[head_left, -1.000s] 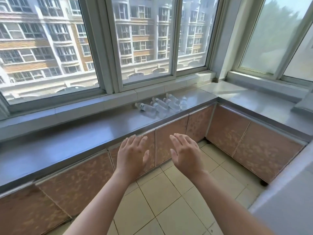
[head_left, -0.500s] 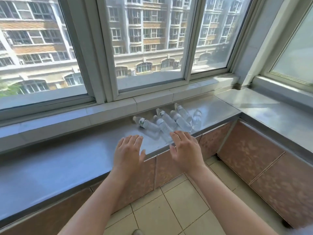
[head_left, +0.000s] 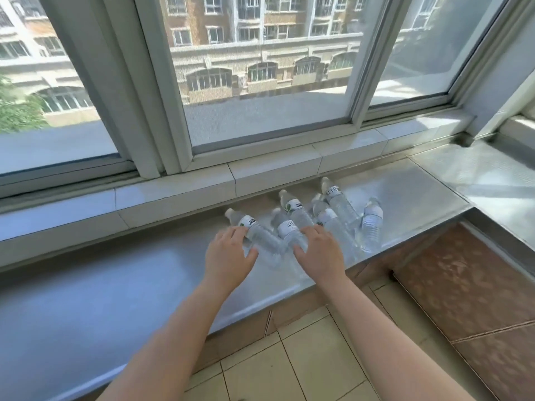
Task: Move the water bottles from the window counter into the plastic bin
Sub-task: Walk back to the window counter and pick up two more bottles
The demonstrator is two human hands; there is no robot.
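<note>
Several clear water bottles [head_left: 338,204] with white labels and caps lie on their sides in a cluster on the grey metal window counter [head_left: 115,279]. My left hand [head_left: 228,254] is spread over the leftmost bottle [head_left: 254,231], its fingertips touching near the label. My right hand [head_left: 321,251] is spread over the lower ends of the middle bottles [head_left: 289,227], fingers apart. Neither hand has closed around a bottle. One bottle [head_left: 372,224] lies apart at the right of the cluster. No plastic bin is in view.
A tiled sill [head_left: 275,169] and large windows run behind the counter. The counter turns a corner at the right [head_left: 480,180]. Brown cabinet doors [head_left: 463,285] sit below, above a beige tiled floor [head_left: 289,366].
I have come closer to the counter. Both hands moved forward from in front of the cabinet edge onto the bottles; the left now touches the leftmost one.
</note>
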